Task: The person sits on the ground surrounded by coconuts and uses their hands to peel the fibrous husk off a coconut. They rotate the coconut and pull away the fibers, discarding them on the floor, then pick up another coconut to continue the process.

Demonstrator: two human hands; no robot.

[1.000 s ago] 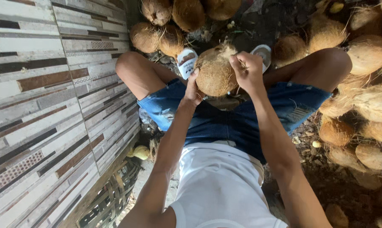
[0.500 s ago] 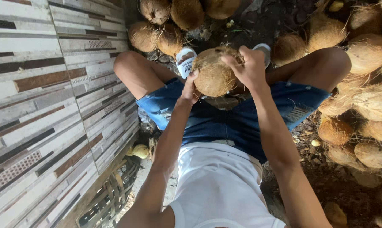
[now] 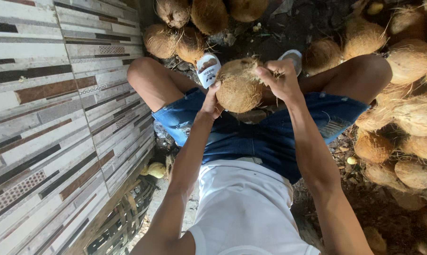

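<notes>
I sit with knees apart in blue denim shorts and a white shirt. A brown, fibrous husked coconut [image 3: 238, 87] is held up between my knees. My left hand [image 3: 211, 101] cups its lower left side. My right hand [image 3: 280, 79] grips its upper right, fingers pinching loose husk fibres at the top. White sandals show past the coconut on both feet.
Piles of husked coconuts lie ahead [image 3: 194, 21] and along the right [image 3: 407, 108] on dark dirt ground. A tiled wall [image 3: 48, 118] runs along the left. A woven basket [image 3: 123, 222] and a small yellow-green fruit [image 3: 156, 169] sit by the wall near my hip.
The coconut has turned slightly in my hands and my right hand has shifted from covering its right side to pinching fibres at the top.
</notes>
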